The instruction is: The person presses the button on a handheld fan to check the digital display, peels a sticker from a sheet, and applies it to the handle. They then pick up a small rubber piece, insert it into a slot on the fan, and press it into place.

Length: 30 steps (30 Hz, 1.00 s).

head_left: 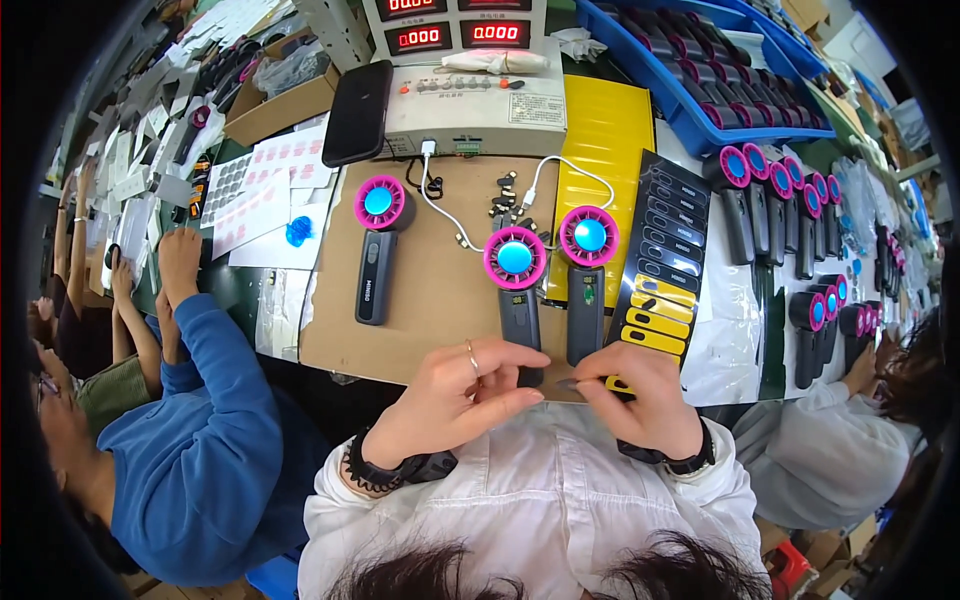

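Three handheld fans with dark grey handles and pink rims lie on a brown cardboard sheet [440,345]. One fan [373,275] lies at the left, away from my hands. My left hand [455,390], fingers apart and thumb stretched out, is over the lower end of the middle fan [518,310]. Close to the handle of the right-hand fan [586,310], my right hand [640,395] pinches a small dark flat piece [568,384]. Next to that hand lies a sheet of black labels [665,225], its lower part bare yellow with dark outlines.
A tester box [475,105] with red digits stands at the back, a phone [358,112] on its left edge. White cables [443,205] run toward the fans. A blue crate [745,135] of fans and more upright fans [738,220] are at right. Co-workers sit on both sides.
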### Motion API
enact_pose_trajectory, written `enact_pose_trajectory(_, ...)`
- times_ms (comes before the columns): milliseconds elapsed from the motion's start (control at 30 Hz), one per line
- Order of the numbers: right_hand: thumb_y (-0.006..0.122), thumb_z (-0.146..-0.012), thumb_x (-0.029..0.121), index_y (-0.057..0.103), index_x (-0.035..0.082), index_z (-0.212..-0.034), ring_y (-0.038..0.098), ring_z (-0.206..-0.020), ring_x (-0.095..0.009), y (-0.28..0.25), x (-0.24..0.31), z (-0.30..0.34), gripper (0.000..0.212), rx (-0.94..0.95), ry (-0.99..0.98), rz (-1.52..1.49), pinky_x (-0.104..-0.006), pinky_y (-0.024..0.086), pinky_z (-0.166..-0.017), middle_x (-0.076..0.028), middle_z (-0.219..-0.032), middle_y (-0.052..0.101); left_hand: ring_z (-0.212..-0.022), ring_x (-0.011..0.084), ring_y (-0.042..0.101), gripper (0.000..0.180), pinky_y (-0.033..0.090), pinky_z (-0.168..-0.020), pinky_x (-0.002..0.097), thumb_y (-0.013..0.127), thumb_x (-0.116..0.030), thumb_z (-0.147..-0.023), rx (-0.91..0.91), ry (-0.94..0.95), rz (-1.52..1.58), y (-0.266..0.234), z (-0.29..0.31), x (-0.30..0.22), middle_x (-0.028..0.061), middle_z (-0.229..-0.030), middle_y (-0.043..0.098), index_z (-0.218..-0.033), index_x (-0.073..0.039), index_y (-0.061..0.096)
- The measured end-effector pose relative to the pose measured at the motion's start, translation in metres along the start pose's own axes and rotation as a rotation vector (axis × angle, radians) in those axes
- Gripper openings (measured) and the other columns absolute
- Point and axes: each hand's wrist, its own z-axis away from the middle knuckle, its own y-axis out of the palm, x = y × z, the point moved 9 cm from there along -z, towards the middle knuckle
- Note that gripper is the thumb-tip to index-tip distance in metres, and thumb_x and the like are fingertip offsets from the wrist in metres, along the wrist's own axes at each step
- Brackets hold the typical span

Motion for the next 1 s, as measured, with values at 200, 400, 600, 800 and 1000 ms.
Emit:
enact_pose_trajectory(200, 0.063, -0.076, 0.000, 0.056, -0.001, -0.087, 0.063, -0.066, -0.019, 0.021, 0.003, -0.006, 0.013, 0.071, -0.040, -0.025, -0.0271, 0.048, -0.056, -0.009, -0.079, 0.064, -0.054, 0.0064, 0.046, 0.011, 0.034, -0.046, 0.0203, 0.069, 0.000, -0.073, -0.009, 0.209, -0.142, -0.002, -0.006, -0.007, 0.0034, -0.071, 0.057, -0.084, -0.002, 0.066)
enact_pose_trajectory(400, 0.063, -0.078, 0.001, 0.056, -0.002, -0.087, 0.063, -0.070, -0.016, 0.034, -0.018, -0.002, 0.012, 0.185, 0.208, -0.377, -0.0262, 0.050, -0.059, -0.010, -0.083, 0.065, -0.056, 0.0084, 0.050, 0.011, 0.036, -0.047, 0.0215, 0.071, -0.001, -0.071, 0.005, 0.439, -0.203, -0.006, -0.006, -0.018, 0.0045, -0.074, 0.058, -0.081, -0.001, 0.066)
enact_pose_trajectory(600, 0.062, -0.080, -0.001, 0.055, -0.002, -0.087, 0.062, -0.077, -0.015, 0.044, -0.035, 0.010, 0.010, 0.278, 0.338, -0.785, -0.0261, 0.051, -0.069, -0.013, -0.087, 0.064, -0.066, 0.0134, 0.056, 0.014, 0.044, -0.055, 0.0237, 0.069, -0.001, -0.072, 0.030, 0.419, -0.149, -0.008, -0.009, -0.015, 0.0061, -0.079, 0.057, -0.085, -0.002, 0.065)
enact_pose_trajectory(800, 0.062, -0.080, -0.003, 0.055, -0.002, -0.086, 0.061, -0.082, -0.015, 0.044, -0.052, 0.016, 0.009, 0.193, 0.411, -0.950, -0.0261, 0.049, -0.075, -0.012, -0.091, 0.062, -0.087, 0.0134, 0.056, 0.033, 0.046, -0.073, 0.0234, 0.066, 0.001, -0.075, -0.029, 0.205, 0.432, -0.031, -0.015, 0.031, 0.0078, -0.095, 0.057, -0.106, 0.001, 0.056)
enact_pose_trajectory(1000, 0.058, -0.085, 0.001, 0.053, 0.002, -0.092, 0.057, -0.092, -0.012, 0.040, -0.057, -0.006, 0.009, -0.069, 0.428, -0.928, -0.0278, 0.043, -0.087, -0.010, -0.097, 0.061, -0.097, 0.0135, 0.054, 0.035, 0.045, -0.084, 0.0260, 0.060, -0.001, -0.081, -0.340, -0.155, 0.265, -0.041, -0.008, 0.085, 0.0085, -0.106, 0.055, -0.114, 0.004, 0.049)
